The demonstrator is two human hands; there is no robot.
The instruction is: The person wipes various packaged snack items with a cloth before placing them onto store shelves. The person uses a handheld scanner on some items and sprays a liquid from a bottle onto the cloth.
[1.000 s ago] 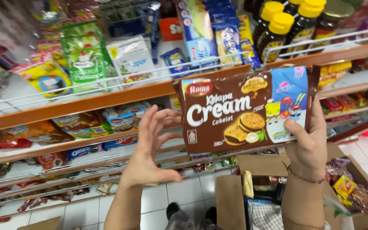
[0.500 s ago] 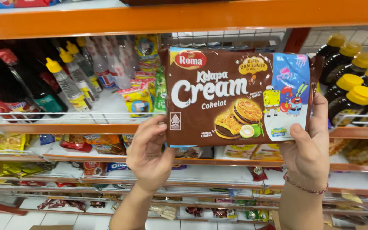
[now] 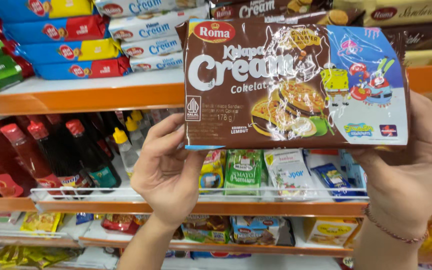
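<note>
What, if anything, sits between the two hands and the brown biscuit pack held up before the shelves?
Nothing visible does. The left hand grips the lower left edge of the brown biscuit pack and the right hand grips its right end, both directly on the wrapper. The orange shelf and its stock lie behind the pack.

Orange shelf (image 3: 86, 102) carries stacked blue packets (image 3: 71, 50), perhaps biscuits.

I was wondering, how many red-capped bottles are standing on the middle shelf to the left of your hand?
3 show clearly: one red-capped bottle at far left, a second beside it, a third nearest the left hand. More may be hidden behind.
</note>
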